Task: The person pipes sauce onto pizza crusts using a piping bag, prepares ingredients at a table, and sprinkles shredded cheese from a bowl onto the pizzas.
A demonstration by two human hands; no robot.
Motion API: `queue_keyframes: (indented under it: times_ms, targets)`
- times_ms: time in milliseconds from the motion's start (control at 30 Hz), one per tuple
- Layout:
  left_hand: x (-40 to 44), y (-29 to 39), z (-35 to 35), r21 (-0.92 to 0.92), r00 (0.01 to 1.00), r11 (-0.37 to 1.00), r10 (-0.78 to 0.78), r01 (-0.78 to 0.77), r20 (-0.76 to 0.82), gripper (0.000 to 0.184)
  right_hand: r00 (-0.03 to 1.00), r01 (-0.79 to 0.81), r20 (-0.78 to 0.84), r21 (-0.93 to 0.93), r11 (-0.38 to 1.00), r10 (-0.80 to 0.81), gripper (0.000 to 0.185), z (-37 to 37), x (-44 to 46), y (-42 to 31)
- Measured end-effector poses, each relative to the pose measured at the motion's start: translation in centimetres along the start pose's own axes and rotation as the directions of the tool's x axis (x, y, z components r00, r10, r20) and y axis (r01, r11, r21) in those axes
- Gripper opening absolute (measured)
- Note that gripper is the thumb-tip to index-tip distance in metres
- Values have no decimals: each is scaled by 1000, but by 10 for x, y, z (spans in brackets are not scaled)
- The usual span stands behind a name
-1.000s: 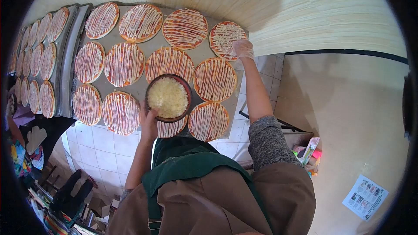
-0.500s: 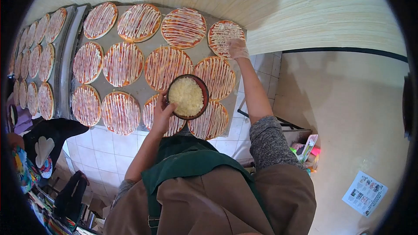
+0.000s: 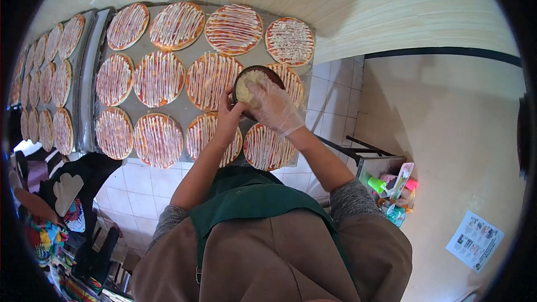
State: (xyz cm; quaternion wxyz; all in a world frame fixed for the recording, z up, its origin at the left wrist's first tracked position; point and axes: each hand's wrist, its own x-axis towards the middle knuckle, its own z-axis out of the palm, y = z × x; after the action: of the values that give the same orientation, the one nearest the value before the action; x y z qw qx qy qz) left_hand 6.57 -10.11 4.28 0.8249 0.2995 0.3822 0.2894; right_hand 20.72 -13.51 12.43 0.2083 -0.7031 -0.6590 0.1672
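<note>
My left hand (image 3: pixel 228 113) is closed on the near-left rim of a dark round bowl (image 3: pixel 272 76), its thumb on the edge. White grated cheese (image 3: pixel 244 90) lies in the bowl. My right hand (image 3: pixel 275 109), in a clear plastic glove, reaches into the bowl, fingers bunched in the cheese and fingertips partly hidden. Beneath the bowl, sauced pizza bases striped with white lines, such as this pizza (image 3: pixel 213 81), lie in rows on a metal tray (image 3: pixel 144 50). The far-right pizza (image 3: pixel 289 41) has pale shreds scattered over its stripes.
To the left, a second tray (image 3: pixel 84 86) carries several more striped pizzas. A person's dark clothing (image 3: pixel 92 173) shows at lower left. Right of me, a small stand (image 3: pixel 380 169) sits beside colourful packets (image 3: pixel 400 190). A printed sheet (image 3: pixel 475 240) lies at lower right.
My right hand has moved from the far-right pizza back into the bowl. The bowl has shifted slightly up and right with my left hand.
</note>
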Motion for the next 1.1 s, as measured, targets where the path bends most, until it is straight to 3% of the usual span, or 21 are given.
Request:
queue_keyframes:
  times_ms: [167,267,367,400,467,567,667,767,867,967,1067,1100]
  targets:
    - [-6,-8,8,-17,999,999,-38,38,-28,50,997,-78,-11,209,975,82,38,17,-26,30]
    - [-9,-8,16,-28,1000,999,-26,26,-10,49,964,-258,7,242,935,264,33,12,-27,29]
    - [-4,-10,24,-23,1000,1000,-8,8,3,49,897,-432,106,416,800,430,25,-2,-27,34]
    - [-2,-13,23,-21,1000,1000,-9,9,3,50,858,-479,180,620,622,481,24,-1,-28,44]
    - [2,-20,18,2,1000,1000,-21,21,-15,50,778,-487,359,863,133,515,21,5,-34,68]
    - [1,-22,9,5,997,999,-33,34,-75,51,772,-393,320,919,18,549,20,-9,-40,84]
    - [-11,-13,-9,55,984,995,-71,81,-166,54,637,-515,327,854,69,698,19,17,-46,142]
    - [-24,-12,-34,96,975,993,-51,73,-215,55,570,-664,341,727,175,747,16,41,-35,189]
    - [-33,-13,-58,107,973,991,-54,80,-223,54,542,-819,166,322,474,824,23,79,-17,238]
    - [-42,-11,-69,90,972,993,-53,75,-229,53,519,-854,160,150,499,840,28,42,18,174]
    - [-44,-8,-84,97,978,992,-56,77,-201,55,781,-620,-14,-139,772,625,28,73,24,186]
    - [-46,-5,-84,88,977,993,-56,76,-205,55,774,-624,12,-160,765,634,27,74,28,179]
